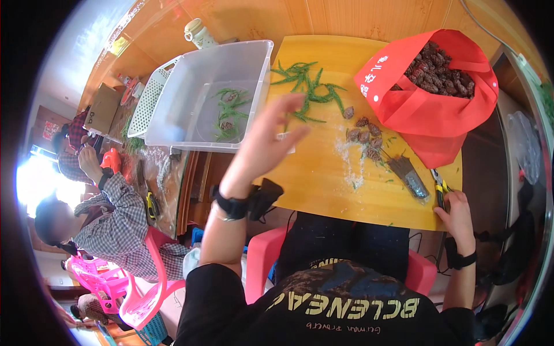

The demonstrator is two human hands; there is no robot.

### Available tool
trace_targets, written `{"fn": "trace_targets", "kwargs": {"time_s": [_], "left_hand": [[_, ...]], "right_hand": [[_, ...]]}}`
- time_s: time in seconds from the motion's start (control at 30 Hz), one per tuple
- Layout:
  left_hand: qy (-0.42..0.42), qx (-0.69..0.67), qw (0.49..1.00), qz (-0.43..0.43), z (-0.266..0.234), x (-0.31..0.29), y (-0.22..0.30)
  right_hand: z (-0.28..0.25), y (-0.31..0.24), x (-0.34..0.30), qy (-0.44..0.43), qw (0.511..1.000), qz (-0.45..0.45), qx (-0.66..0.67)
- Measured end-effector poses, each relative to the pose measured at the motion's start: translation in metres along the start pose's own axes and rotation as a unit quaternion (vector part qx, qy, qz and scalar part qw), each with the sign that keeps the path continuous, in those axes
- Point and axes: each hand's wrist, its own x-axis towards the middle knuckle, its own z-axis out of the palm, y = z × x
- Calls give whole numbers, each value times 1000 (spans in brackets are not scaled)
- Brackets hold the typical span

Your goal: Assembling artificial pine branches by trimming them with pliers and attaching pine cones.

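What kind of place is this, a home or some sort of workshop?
Probably a small hand-sorting workshop. A red bag full of brown cones sits on a yellow table, green sprigs lie beside a clear plastic bin, and other people work at a neighbouring table.

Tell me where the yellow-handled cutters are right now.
In the head view, the yellow-handled cutters lie at the table's near right edge, under the right hand, beside the wire brush.
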Motion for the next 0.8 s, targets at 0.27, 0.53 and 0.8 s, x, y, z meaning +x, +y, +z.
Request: {"fn": "trace_targets", "kwargs": {"time_s": [0.27, 0.53, 0.8], "left_hand": [[-39, 313, 948, -49, 60, 31, -112], [-97, 363, 925, -56, 71, 23, -95], [-80, 338, 937, -23, 87, 2, -38]], "right_hand": [[-29, -50, 10, 58, 997, -40, 32], [-3, -93, 60, -20, 982, -152, 113], [52, -109, 110, -29, 987, -144, -69]]}}
